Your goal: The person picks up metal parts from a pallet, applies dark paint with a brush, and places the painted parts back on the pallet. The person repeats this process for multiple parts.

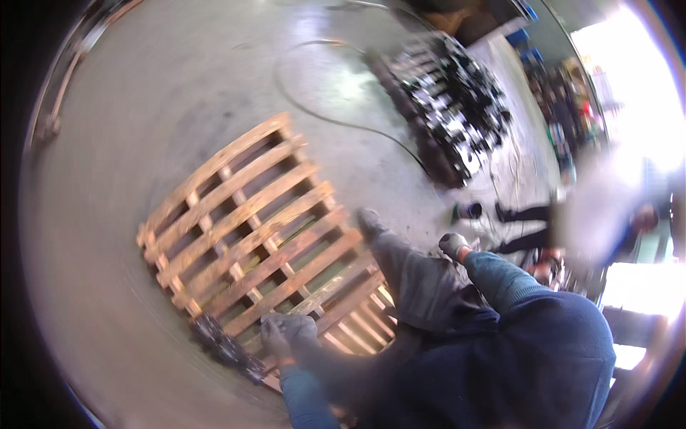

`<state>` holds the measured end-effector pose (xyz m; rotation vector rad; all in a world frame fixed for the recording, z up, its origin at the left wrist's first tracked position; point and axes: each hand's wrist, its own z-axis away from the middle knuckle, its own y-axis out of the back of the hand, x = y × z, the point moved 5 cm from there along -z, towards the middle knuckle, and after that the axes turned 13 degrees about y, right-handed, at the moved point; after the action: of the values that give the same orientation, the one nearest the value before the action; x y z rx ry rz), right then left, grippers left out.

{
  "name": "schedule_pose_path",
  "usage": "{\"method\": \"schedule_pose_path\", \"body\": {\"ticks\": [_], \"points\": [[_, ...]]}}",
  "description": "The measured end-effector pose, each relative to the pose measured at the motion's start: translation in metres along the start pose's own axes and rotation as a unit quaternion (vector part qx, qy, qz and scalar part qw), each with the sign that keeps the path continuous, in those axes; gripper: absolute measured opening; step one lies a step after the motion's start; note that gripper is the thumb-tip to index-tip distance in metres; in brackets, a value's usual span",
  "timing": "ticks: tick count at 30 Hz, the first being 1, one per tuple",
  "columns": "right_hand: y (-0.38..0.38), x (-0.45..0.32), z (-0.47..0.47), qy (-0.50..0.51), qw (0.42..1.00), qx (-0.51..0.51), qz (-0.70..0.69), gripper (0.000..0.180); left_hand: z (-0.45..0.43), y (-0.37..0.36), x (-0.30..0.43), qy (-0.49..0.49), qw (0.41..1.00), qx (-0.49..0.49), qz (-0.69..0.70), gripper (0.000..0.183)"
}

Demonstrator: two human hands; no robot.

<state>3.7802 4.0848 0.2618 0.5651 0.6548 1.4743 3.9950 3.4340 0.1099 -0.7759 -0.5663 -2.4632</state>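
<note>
My left hand (277,337), in a grey work glove, hangs over the near edge of a wooden pallet (278,234). Blur hides how its fingers lie, and no held thing shows. Beside it, dark metal parts (228,343) sit along the pallet's near left side. On the other side of my body, my right hand (453,244), also gloved, is curled up with nothing visible in it. It hangs beside my grey trouser leg (412,279), apart from the pallet. My shoe (370,221) is next to the pallet's right edge.
Shiny black metal parts (455,102) are piled on a low support at upper right. A hose (343,124) curves across the concrete floor (177,80). Another slatted wooden piece (360,325) lies close to my legs. A blurred person (595,209) stands at right, near a dark cylindrical container (470,210).
</note>
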Motion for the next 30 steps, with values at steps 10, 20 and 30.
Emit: {"method": "schedule_pose_path", "body": {"ticks": [10, 20, 30], "points": [[-0.154, 0.244, 0.088, -0.086, 0.958, -0.047, -0.270, 0.034, 0.108, -0.322, 0.176, 0.147, 0.958, -0.180, -0.170, 0.039], [-0.162, 0.330, 0.248, -0.336, 0.833, -0.034, -0.438, 0.035, 0.177, -0.748, 0.221, -0.008, 0.783, -0.342, -0.520, 0.040], [-0.238, 0.220, 0.217, -0.295, 0.759, -0.071, -0.575, 0.037, 0.208, -0.793, 0.227, 0.023, 0.706, -0.327, -0.628, 0.040]]}}
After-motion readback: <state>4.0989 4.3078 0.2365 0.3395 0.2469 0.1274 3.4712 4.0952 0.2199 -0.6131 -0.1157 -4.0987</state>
